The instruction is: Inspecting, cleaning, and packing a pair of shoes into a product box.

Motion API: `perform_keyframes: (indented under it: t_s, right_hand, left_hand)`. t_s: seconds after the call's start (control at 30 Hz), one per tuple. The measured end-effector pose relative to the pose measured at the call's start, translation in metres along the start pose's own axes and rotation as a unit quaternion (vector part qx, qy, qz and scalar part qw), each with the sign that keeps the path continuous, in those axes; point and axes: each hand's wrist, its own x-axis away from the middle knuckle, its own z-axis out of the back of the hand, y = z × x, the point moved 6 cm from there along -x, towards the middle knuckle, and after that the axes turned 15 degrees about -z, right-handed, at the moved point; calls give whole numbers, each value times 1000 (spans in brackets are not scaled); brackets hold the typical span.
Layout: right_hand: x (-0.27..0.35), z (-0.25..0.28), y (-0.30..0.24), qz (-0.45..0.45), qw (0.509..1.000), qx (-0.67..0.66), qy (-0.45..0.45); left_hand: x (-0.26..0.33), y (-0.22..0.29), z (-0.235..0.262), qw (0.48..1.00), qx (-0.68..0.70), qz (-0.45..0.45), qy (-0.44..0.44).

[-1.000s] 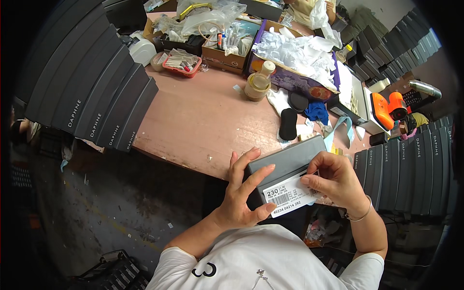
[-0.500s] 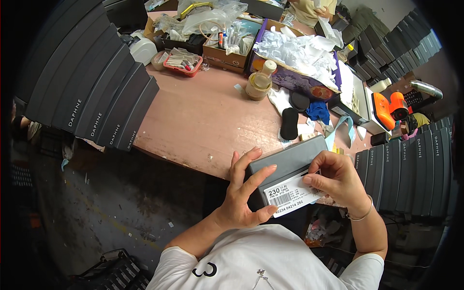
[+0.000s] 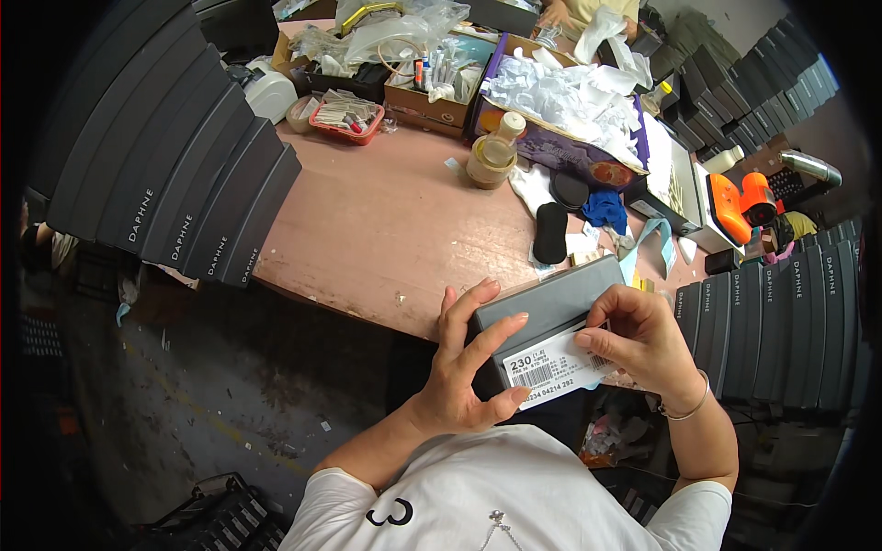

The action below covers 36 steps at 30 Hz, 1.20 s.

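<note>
Label held against the near side of a grey box, right of centre in the lower half of the frame, at the near edge of the bench. The step in hand appears to be the placing of the label: its printed face is turned up toward the viewer, and its lower left corner meets the left thumb. Whether it is already stuck down cannot be told. From this position, the next move seems to call for squaring the label to the box's edge and pressing it flat from one end to the other, without creases. The left hand is spread wide, its fingers fanned about the box's left end, with the index fingertip over the top and the thumb lower down at the label; it steadies rather than clenches. The right hand is nearly closed, thumb and curled index finger pinching the label near its upper right part. Dark box stacks flank the work at left and right; a black pad lies just beyond the box.
</note>
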Motion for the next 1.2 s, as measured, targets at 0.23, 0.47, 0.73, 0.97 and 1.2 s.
perform_keyframes:
  t_s: [0.23,0.47,0.73,0.97,1.2]
  right_hand:
    - [1,0,-4,19,997,70,37]
    - [3,0,-15,60,982,166,66]
    - [8,-5,-25,164,946,259,104]
    - [33,20,-42,168,853,394,299]
    - [46,-24,44,294,793,489,213]
  left_hand:
    - [0,-1,0,1000,3,3,7]
    - [2,-3,-2,1000,4,-2,11]
    - [6,-6,-4,999,25,20,21]
    - [6,-4,-3,999,12,21,32]
    - [9,1,-10,998,26,33,48]
